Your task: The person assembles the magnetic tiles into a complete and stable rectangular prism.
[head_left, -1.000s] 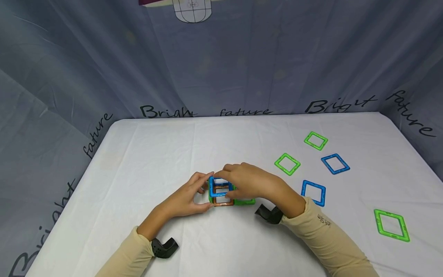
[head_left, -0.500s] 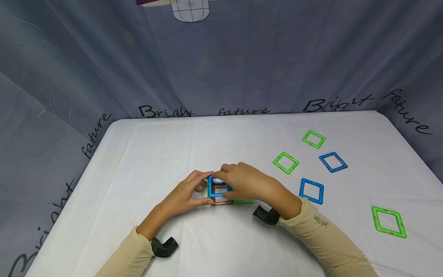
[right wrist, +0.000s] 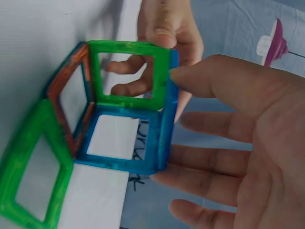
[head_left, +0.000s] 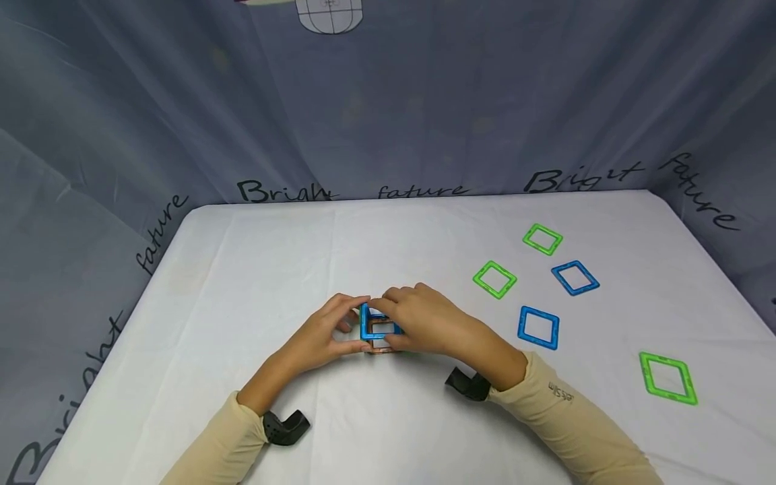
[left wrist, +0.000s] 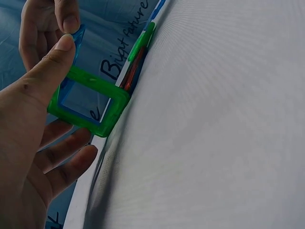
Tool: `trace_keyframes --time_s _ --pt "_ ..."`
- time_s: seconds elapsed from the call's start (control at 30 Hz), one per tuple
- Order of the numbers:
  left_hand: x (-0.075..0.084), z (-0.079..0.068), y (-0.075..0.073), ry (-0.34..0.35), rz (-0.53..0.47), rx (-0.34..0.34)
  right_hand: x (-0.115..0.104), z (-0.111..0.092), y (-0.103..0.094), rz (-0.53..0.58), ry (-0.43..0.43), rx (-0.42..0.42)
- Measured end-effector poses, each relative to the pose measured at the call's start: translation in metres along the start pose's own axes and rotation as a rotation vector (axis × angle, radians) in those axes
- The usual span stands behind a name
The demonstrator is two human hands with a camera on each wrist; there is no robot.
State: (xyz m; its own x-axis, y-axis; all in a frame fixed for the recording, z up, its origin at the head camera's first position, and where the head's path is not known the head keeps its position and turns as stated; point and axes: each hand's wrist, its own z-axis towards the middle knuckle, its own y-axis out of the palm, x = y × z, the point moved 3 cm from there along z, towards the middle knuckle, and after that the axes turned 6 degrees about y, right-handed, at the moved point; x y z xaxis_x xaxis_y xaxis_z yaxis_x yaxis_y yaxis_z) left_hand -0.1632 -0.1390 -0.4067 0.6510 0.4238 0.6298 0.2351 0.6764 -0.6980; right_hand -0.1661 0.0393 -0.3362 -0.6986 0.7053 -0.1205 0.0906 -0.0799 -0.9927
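Observation:
My left hand [head_left: 321,337] grips the left side of a small frame built of magnetic tiles, thumb and fingers at a green upright tile [left wrist: 97,86]. With thumb and fingertips, my right hand [head_left: 430,320] pinches a blue tile [right wrist: 170,109] along the frame's top. An orange tile [right wrist: 70,67] forms the base, and a second blue tile [right wrist: 121,164] stands as the back wall. Another green tile [right wrist: 14,176] joins the orange one's right edge. From the head view, that green tile is nearly all hidden by the right hand.
Loose square tiles lie flat on the white table [head_left: 273,256] to the right: green ones [head_left: 485,288] and blue ones [head_left: 523,323], with one green tile [head_left: 649,377] farthest right. A grey curtain [head_left: 424,121] with lettering hangs behind the table.
Both hands keep their hold on the tile frame. The green tile that showed at the frame's right is now almost out of sight in the head view, which has shifted slightly.

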Motion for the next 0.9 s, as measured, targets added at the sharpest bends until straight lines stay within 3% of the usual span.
trace_keyframes --time_s 0.3,0.7,0.9 --pt "-0.002 -0.002 -0.001 -0.007 -0.008 0.003 0.008 -0.006 0.008 0.079 0.033 0.053" --pt "-0.001 -0.003 -0.001 -0.024 -0.016 -0.015 0.019 -0.015 0.013 0.171 0.056 0.048" --pt "0.000 -0.001 -0.001 -0.018 0.002 -0.029 0.043 -0.020 0.006 0.207 0.145 0.045"
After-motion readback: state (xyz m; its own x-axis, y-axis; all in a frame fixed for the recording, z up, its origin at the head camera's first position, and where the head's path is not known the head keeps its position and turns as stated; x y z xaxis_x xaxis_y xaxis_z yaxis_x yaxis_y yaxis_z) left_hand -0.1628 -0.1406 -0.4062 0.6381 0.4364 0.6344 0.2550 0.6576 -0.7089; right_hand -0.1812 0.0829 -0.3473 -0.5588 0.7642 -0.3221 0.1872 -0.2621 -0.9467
